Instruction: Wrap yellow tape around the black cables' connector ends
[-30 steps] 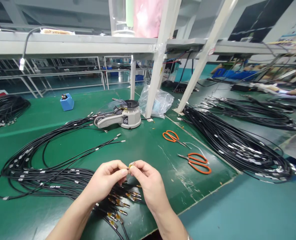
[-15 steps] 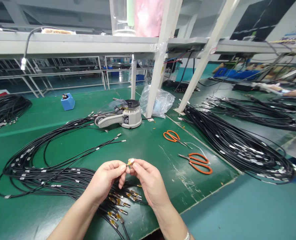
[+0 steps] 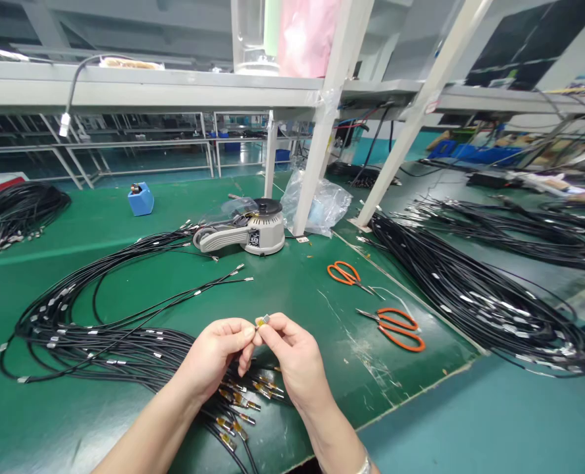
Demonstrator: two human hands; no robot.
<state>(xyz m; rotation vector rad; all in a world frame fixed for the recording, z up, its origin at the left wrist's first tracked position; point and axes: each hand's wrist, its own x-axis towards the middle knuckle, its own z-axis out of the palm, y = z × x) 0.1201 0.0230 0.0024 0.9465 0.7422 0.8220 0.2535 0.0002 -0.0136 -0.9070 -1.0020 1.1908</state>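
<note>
My left hand (image 3: 217,355) is closed in a pinch on a thin black cable, just behind its end. My right hand (image 3: 296,361) pinches that same end, where a small metal connector (image 3: 265,319) with amber tape shows between my fingertips. Most of the held cable is hidden by my hands. Under and beside them lies a bundle of black cables (image 3: 124,349) with small white labels, looping to the left. Several of its ends, below my hands, are metal connectors wrapped in amber tape (image 3: 226,424).
A grey tape dispenser (image 3: 265,237) stands behind my hands, with a blue holder (image 3: 141,199) farther left. Two orange-handled scissors (image 3: 401,329) lie to the right. Beyond them sits another large cable bundle (image 3: 489,296). White shelf posts (image 3: 316,151) rise at the back.
The view has shifted slightly, so the scene sits a little farther right. My right fingers have turned a little at the connector, which now shows more of its metal. Both hands keep their pinch.
</note>
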